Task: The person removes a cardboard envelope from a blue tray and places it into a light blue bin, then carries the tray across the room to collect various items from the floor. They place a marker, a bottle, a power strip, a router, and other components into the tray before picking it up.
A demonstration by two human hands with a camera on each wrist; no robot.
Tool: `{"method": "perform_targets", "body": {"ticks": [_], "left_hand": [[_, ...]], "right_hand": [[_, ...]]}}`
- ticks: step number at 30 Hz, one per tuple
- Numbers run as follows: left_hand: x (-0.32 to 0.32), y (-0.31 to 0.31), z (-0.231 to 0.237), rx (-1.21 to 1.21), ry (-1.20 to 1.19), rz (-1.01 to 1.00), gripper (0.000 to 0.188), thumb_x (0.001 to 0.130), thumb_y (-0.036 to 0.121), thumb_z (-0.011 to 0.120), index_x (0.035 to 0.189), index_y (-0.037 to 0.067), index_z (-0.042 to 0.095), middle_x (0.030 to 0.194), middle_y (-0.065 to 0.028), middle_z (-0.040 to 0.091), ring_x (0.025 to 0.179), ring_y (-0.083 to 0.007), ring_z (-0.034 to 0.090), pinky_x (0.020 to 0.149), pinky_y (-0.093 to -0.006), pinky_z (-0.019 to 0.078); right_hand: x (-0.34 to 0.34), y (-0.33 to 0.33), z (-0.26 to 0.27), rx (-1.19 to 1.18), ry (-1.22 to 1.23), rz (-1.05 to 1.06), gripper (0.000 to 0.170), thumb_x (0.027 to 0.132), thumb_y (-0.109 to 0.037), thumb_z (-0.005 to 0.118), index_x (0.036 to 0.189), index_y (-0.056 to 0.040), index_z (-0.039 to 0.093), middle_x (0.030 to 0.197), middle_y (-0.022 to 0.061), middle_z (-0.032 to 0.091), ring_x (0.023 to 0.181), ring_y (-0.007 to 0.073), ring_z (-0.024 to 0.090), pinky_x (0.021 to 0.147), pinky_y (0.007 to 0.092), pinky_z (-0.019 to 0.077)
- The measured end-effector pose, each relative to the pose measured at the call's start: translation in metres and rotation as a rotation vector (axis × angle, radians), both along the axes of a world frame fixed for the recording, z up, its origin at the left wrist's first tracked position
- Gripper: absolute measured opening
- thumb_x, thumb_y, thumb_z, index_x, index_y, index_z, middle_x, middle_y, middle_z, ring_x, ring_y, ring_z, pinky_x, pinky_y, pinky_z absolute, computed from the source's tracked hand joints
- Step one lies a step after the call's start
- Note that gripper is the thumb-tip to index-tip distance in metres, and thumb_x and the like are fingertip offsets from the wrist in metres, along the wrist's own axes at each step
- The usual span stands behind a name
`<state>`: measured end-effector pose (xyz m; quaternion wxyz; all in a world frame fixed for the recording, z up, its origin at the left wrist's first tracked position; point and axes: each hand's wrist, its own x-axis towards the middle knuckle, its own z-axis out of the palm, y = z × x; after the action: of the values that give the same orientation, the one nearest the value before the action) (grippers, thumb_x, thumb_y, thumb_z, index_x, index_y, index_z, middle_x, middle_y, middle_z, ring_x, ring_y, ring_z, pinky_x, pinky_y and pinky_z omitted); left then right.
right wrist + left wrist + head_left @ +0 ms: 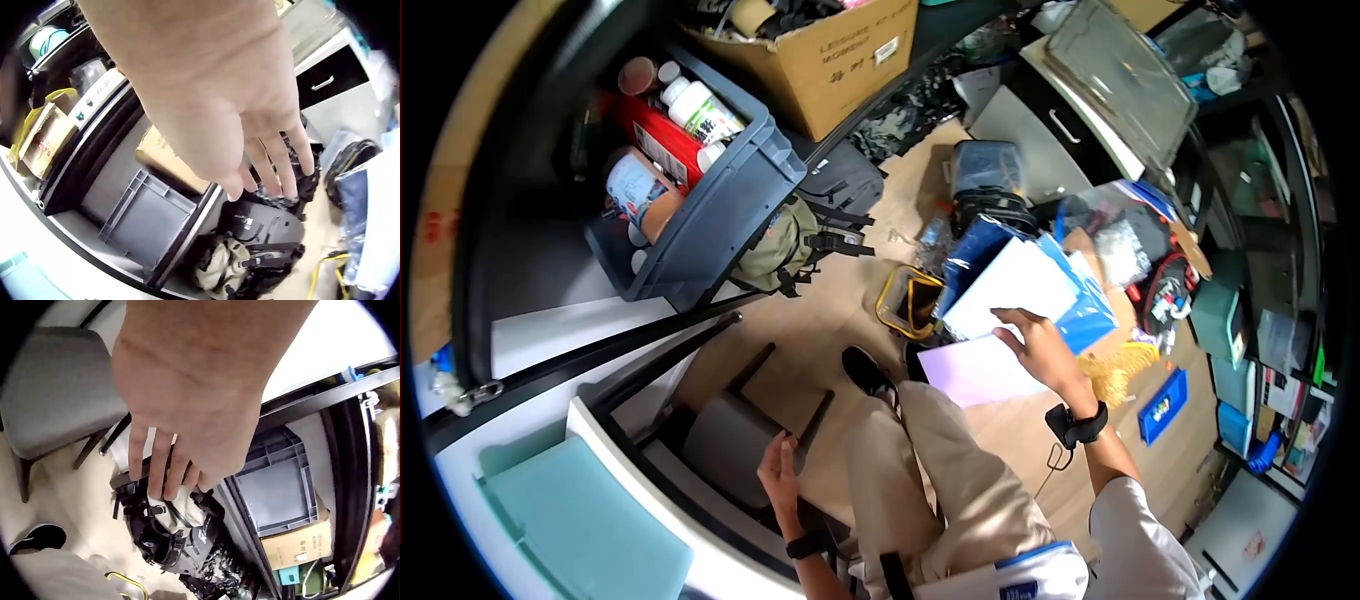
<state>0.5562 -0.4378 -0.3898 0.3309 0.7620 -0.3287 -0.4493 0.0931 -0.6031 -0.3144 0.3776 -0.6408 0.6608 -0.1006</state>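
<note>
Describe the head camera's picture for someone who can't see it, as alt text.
A person's right hand is over pale sheets above a cluttered floor; their left hand is near a grey chair. A crate holds bottles.

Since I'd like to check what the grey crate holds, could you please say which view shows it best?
The head view: it shows the grey crate with bottles inside. Both wrist views show its ribbed outside, not the contents.
</note>
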Motion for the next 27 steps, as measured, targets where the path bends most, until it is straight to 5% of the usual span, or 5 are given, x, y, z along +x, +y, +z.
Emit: {"method": "perform_targets", "body": {"ticks": [4,6,14,27], "left_hand": [[0.009,0.006,0.051,-0.024,0.088,0.009,0.036,0.107,0.020,0.061,0.127,-0.009,0.066,0.108,-0.0156,0.075,0.103,-0.0212,0.071,0.095,-0.0324,0.0548],[0.011,-0.002,0.068,-0.024,0.105,-0.041,0.036,0.107,0.021,0.060,0.127,-0.010,0.065,0.108,-0.0154,0.074,0.103,-0.0207,0.071,0.093,-0.0330,0.0567],[0.033,-0.022,0.111,-0.061,0.094,-0.202,0.034,0.108,0.022,0.058,0.128,-0.005,0.066,0.108,-0.0151,0.075,0.097,-0.0203,0.072,0.089,-0.0333,0.0585],[0.035,-0.028,0.103,-0.053,0.160,-0.352,0.032,0.106,0.018,0.058,0.127,-0.005,0.066,0.108,-0.0162,0.075,0.096,-0.0218,0.072,0.085,-0.0330,0.0580]], "right_hand": [[-0.052,0.084,0.018,-0.003,0.090,-0.167,0.030,0.099,-0.019,0.067,0.123,-0.0001,0.069,0.108,0.0215,0.075,0.098,0.0388,0.072,0.088,0.0434,0.0567],[-0.068,0.126,0.010,0.186,0.042,-0.323,0.033,0.099,-0.022,0.068,0.124,0.0006,0.068,0.105,0.0222,0.076,0.098,0.0367,0.074,0.086,0.0431,0.0578],[-0.065,0.236,0.067,0.424,0.134,-0.388,0.039,0.099,-0.027,0.067,0.126,0.0021,0.066,0.106,0.0224,0.076,0.098,0.0340,0.075,0.085,0.0409,0.0587],[-0.070,0.370,0.076,0.615,0.175,-0.600,0.041,0.097,-0.034,0.065,0.122,-0.0024,0.071,0.097,0.0164,0.078,0.090,0.0259,0.077,0.082,0.0383,0.0589]]}}
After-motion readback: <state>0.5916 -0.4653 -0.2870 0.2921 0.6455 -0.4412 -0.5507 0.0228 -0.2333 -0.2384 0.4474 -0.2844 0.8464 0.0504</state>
